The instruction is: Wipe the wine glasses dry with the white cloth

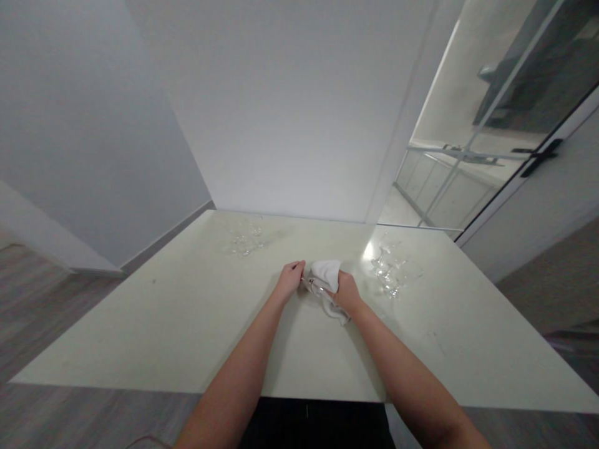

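clear, shiny glass (316, 288), rumpled white cloth (326, 272), both in hands (347, 293)

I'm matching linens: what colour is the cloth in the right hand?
White, plain as far as it shows; the head view shows the cloth best.

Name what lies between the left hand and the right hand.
Between left hand and right hand: a white cloth and a clear glass item, seen in the head view.
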Motion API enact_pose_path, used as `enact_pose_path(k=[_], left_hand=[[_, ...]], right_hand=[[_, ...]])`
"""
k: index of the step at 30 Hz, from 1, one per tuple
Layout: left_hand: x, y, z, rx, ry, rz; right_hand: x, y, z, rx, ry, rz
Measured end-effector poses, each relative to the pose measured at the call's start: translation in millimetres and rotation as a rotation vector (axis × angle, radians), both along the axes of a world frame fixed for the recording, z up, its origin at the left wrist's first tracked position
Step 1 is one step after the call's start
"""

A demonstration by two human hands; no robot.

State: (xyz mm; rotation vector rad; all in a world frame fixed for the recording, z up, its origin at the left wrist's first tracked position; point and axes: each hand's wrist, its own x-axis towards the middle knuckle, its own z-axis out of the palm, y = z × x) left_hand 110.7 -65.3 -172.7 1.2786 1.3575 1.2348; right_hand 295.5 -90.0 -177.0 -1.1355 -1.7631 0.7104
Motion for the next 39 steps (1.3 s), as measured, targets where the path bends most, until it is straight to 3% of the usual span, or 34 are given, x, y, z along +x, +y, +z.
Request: enact_pose_path(k=[4,9,13,20,25,30,39], left_hand=[[-1,-2,-1.2,-0.012,-0.052,0.046],[-5,-1,1.6,0.018,-0.027,0.122],[-5,-2,4.4,0.002,-0.086,0.101],[-1,-6,12.7,-0.017,-0.124,0.011],[4,-13,19.2,0.283,0.006,0.030],[6,-26,18.0,0.583,0.088,0.062],[0,-25,16.1,0.672,0.148,0.104]], right_hand=[[-2,0,0.1,0.015,-0.008,0.029],[-5,8,-5.5,-0.136,0.123,0.087],[-6,10,-5.9,-0.288,0.223,0.164],[-10,7,-4.6,-0.451,0.421,0.094],[-10,3,3.5,-0.522,0.559,0.081],[-8,-3,5.0,-0.885,0.712,0.209],[-8,-3,4.8,-0.977,0.769,0.222]])
